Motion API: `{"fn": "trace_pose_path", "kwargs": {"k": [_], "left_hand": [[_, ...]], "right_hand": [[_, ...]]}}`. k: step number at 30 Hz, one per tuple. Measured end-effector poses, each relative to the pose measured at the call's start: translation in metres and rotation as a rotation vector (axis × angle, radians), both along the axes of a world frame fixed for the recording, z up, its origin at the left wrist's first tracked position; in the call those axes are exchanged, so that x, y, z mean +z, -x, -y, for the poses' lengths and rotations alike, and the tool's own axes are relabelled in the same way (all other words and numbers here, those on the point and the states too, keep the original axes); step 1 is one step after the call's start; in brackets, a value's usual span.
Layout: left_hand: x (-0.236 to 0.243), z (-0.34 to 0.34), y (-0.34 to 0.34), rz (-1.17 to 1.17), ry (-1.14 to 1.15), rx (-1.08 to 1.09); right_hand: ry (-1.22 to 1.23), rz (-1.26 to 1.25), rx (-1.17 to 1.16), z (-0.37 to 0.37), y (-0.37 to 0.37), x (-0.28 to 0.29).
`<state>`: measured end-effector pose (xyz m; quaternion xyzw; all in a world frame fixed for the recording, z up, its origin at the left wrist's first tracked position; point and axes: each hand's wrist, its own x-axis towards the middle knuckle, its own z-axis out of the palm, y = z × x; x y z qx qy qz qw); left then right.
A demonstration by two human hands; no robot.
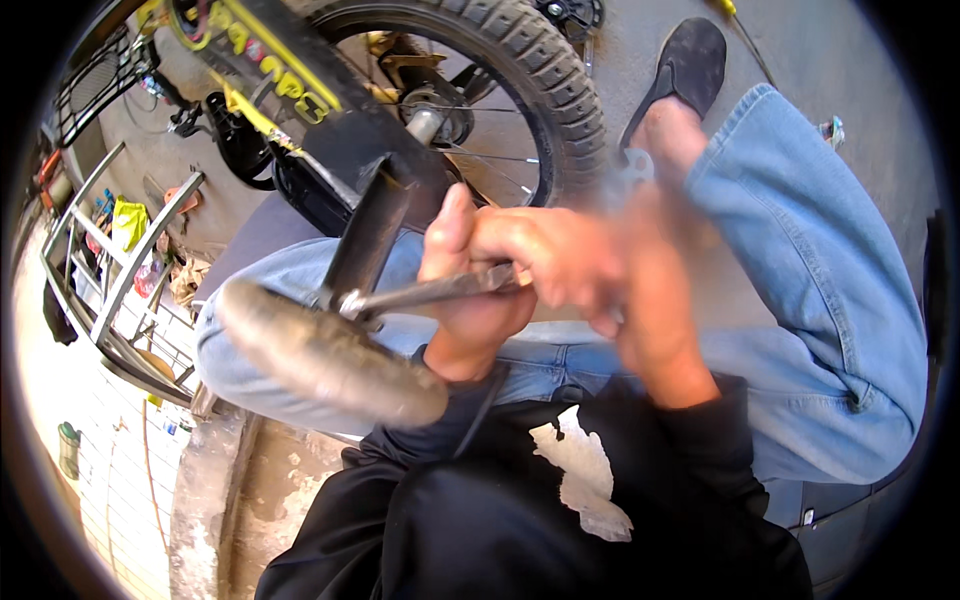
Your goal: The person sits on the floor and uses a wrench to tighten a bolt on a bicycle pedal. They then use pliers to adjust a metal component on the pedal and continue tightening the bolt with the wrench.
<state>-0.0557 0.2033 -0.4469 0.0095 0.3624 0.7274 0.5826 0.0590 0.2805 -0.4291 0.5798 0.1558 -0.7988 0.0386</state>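
My left hand (465,315) and my right hand (575,260) are closed together around the handle of a steel wrench (400,300), right fingers over the top. The wrench's far end meets a bolt (350,305) beside a small, blurred stabilizer wheel (320,350). A black metal bracket (365,225) runs from that wheel up to the dark bicycle frame (320,120) with yellow markings. A silver piece (637,165) shows above my right hand, too smeared to make out, and part of that hand is blurred.
A knobby bicycle tyre (555,110) lies beyond my hands. My jeans-clad legs (820,260) surround the work. At left are a metal rack (130,250), a yellow bag (130,225), a concrete ledge (200,480) and a green bottle (68,450). A crank assembly (235,140) sits upper left.
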Motion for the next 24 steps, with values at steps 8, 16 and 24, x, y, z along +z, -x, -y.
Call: {"fn": "trace_pose_path", "kwargs": {"k": [8,16,24], "left_hand": [[-0.008,0.010,0.001,0.058,0.155,0.000],[-0.018,0.017,-0.011,-0.116,-0.237,0.085],[-0.027,0.010,-0.012,0.009,-0.283,0.131]], "right_hand": [[-0.584,0.146,0.083,-0.004,-0.018,0.001],[-1.033,0.191,0.285,-0.014,-0.014,0.075],[-1.162,-0.036,0.456,-0.001,0.005,0.149]]}}
